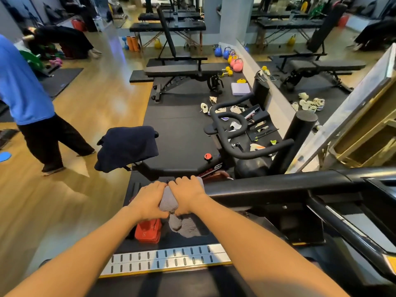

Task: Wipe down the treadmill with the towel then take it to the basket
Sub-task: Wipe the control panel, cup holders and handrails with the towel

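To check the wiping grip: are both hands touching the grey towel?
Touching. The head view shows the left hand and right hand gripping the grey towel.

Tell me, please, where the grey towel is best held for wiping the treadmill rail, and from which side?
Grip the bunched upper part of the grey towel from above, as the left hand and right hand do. It wraps the end of the handrail; the loose tail hangs below.

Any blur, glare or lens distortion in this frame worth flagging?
Head view: wide-angle bending curves the treadmill rail and the frame edges; both hands and the grey towel are sharp; the person in blue at left is slightly motion-blurred; soft glare patches on the wood floor.
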`<act>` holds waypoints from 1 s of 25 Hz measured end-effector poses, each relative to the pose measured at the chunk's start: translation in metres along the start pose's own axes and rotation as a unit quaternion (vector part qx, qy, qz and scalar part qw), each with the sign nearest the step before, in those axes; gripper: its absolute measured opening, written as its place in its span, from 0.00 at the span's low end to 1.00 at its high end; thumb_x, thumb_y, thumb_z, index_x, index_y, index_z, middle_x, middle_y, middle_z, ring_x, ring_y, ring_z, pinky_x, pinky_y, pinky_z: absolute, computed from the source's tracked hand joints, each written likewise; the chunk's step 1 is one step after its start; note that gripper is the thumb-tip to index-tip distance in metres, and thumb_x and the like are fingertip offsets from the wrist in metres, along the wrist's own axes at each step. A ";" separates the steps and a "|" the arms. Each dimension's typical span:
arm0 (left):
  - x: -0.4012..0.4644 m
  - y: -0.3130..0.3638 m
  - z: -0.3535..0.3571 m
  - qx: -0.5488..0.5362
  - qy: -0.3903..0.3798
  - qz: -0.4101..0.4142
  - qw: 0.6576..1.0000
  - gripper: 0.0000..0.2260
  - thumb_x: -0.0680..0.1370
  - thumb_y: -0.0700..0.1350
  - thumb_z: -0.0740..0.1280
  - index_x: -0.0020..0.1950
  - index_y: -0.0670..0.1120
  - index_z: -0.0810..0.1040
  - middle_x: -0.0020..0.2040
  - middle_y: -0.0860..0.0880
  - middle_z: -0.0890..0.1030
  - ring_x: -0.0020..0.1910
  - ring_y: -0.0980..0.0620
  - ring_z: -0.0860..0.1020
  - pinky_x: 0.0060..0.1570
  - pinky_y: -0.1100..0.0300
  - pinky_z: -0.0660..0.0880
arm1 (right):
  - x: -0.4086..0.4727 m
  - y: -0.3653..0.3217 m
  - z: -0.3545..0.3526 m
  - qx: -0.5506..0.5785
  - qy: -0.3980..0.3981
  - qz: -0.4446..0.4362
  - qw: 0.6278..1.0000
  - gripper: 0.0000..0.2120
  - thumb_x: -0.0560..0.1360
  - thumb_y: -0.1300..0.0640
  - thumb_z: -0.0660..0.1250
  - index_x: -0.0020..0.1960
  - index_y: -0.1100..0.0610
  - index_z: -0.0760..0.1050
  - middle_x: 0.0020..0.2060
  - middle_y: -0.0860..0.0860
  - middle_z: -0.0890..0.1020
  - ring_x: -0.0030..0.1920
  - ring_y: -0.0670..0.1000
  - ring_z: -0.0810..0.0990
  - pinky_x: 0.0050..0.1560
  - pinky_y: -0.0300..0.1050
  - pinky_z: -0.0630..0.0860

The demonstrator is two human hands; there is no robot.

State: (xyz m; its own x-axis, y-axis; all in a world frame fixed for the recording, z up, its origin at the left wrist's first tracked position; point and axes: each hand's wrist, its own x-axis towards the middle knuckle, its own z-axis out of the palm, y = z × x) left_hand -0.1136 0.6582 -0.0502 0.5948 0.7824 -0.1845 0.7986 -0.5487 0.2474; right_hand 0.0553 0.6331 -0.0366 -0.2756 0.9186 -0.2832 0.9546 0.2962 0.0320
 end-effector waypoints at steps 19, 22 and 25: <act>0.153 0.300 0.029 0.021 0.017 0.168 0.985 0.41 0.62 0.64 0.76 0.68 0.47 0.67 0.58 0.47 0.73 0.55 0.45 0.74 0.53 0.50 0.74 | -0.194 0.274 0.024 -0.008 0.038 0.162 0.986 0.50 0.59 0.29 0.74 0.72 0.51 0.62 0.66 0.52 0.73 0.66 0.56 0.71 0.66 0.58 0.68; 0.165 0.321 0.031 0.016 0.016 0.181 0.983 0.44 0.62 0.64 0.76 0.71 0.46 0.65 0.59 0.46 0.73 0.55 0.45 0.73 0.54 0.50 0.73 | -0.208 0.292 0.029 -0.021 0.045 0.174 0.983 0.52 0.58 0.26 0.73 0.72 0.51 0.62 0.65 0.51 0.72 0.65 0.56 0.71 0.67 0.58 0.66; 0.167 0.318 0.033 0.008 0.021 0.197 0.980 0.43 0.63 0.66 0.74 0.70 0.46 0.66 0.59 0.45 0.73 0.54 0.45 0.73 0.55 0.50 0.73 | -0.211 0.292 0.029 -0.032 0.047 0.163 0.985 0.49 0.61 0.26 0.71 0.72 0.52 0.63 0.65 0.52 0.72 0.66 0.55 0.70 0.67 0.57 0.65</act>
State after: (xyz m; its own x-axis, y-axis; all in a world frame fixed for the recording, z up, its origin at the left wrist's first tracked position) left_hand 0.2423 0.6046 -0.0334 0.8534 0.5198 -0.0393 0.5092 -0.8152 0.2759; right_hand 0.3957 0.5183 0.0049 0.0319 0.9870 -0.1577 0.9859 -0.0052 0.1672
